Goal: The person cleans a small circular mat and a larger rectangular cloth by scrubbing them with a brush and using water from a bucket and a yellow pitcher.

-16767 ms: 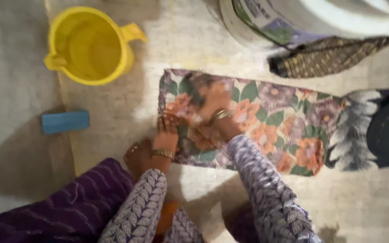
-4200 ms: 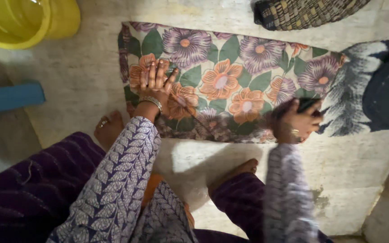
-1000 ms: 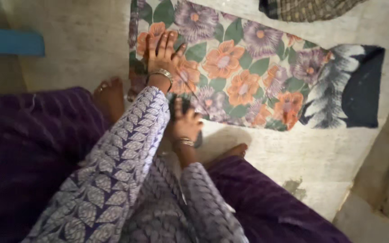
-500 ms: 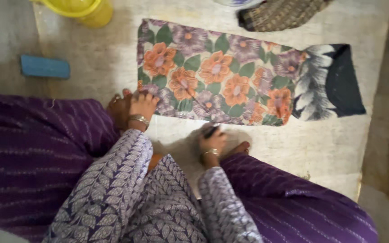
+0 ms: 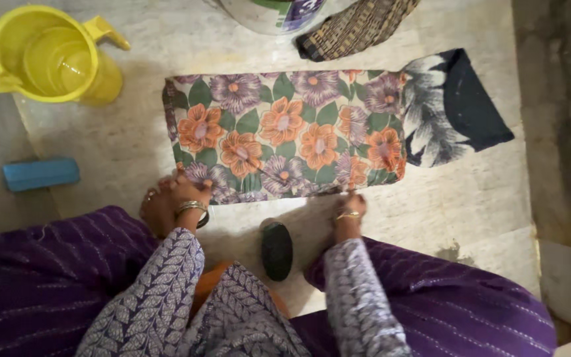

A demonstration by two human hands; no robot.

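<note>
jug (image 5: pixel 51 56): yellow, left of cloth (image 5: pixel 285 135), holds water | bucket (image 5: pixel 272 12): cut off | left hand (image 5: pixel 183 192), right hand (image 5: pixel 351 205): pinch cloth's near edge | brush (image 5: pixel 277 250): dark, unclear

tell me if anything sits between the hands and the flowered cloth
Nothing visible does. The left hand and right hand both rest at the near edge of the flowered cloth. The dark brush lies on the floor between the arms, off the cloth.

Yellow jug (image 5: pixel 54 56) stood upper left on the stone floor (image 5: pixel 470 198), blue bar (image 5: pixel 39 174) below it, woven mat (image 5: pixel 358 26) and pale bucket (image 5: pixel 272 12) lay at top.
</note>
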